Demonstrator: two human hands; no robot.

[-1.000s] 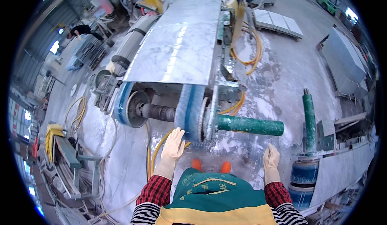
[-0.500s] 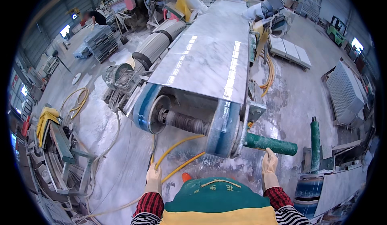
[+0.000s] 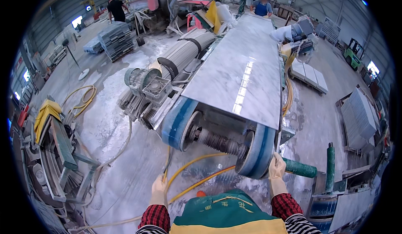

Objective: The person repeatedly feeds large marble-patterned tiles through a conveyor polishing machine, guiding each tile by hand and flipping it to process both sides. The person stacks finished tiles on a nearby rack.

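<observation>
Dusty grey concrete floor [image 3: 125, 158] of a stone workshop spreads under a long conveyor machine carrying a polished grey-white marble slab [image 3: 238, 72], and every place below is told from that slab. At its near end sit two blue-rimmed belt rollers [image 3: 220, 139] on a ribbed shaft. The right hand [image 3: 277, 173], in a pale work glove, rests against the right roller's rim just below the slab's near right corner, beside a green cylindrical roller bar [image 3: 299, 168]; its fingers look laid together and flat, pinching nothing. The left hand [image 3: 159, 188], also gloved, hangs well below and left of the slab's near edge, fingers curled about a thin dark rod-like tool [image 3: 167, 168] near the yellow hoses [image 3: 197, 171]. I judge the person is positioning to receive the slab; next would call for both hands at its near edge.
</observation>
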